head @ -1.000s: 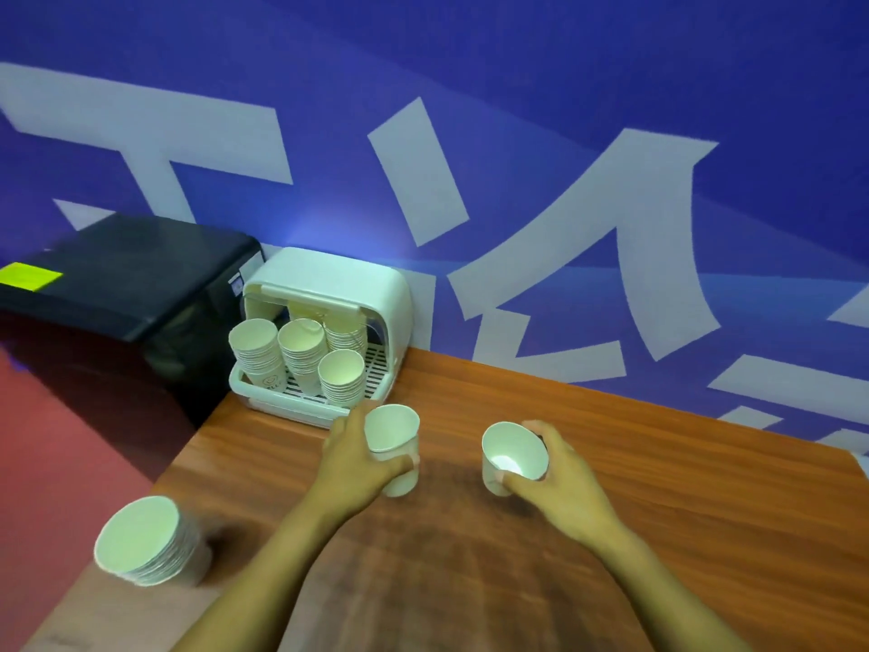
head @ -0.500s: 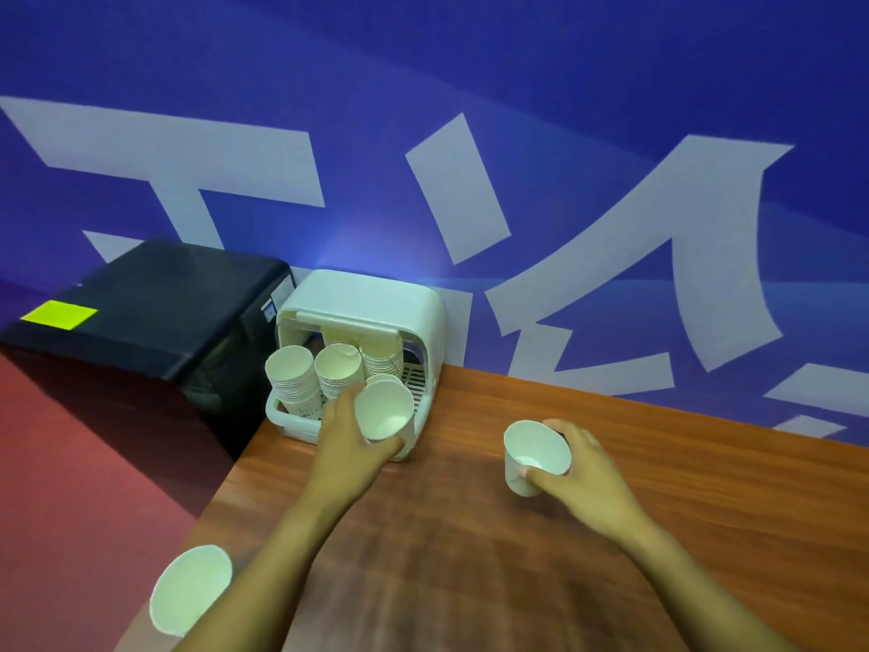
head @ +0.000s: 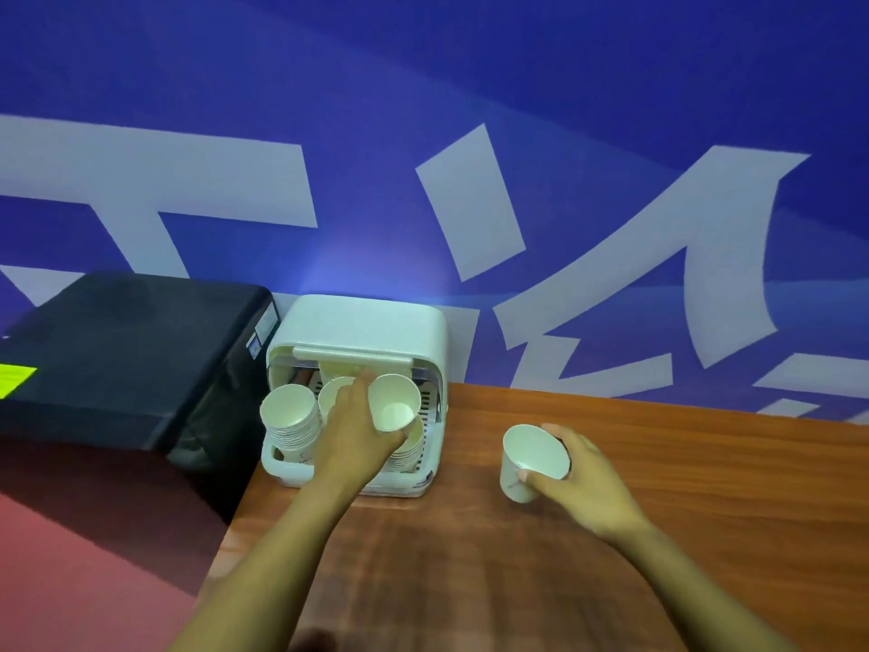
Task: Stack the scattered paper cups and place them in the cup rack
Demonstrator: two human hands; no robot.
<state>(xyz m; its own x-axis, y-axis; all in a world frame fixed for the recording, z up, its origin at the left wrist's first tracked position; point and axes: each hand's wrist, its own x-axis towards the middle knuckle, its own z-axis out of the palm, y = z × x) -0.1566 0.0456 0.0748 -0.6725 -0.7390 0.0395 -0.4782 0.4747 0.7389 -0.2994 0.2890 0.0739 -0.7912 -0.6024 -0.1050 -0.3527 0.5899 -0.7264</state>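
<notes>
Our left hand [head: 350, 435] grips a paper cup [head: 394, 403] over the cup rack [head: 357, 322]; our right hand [head: 580, 477] grips another cup [head: 531, 456] on the table [head: 705, 487] — light, crushable, best held gently round the wall.

Over the white cup rack [head: 362, 322] at the tabletop's [head: 705, 463] far left corner, the left hand [head: 350, 430] grips a paper cup [head: 394, 402] above the stacked cups [head: 290, 418], while the right hand [head: 583, 482] holds a second cup [head: 529, 456] tilted above the wood.
</notes>
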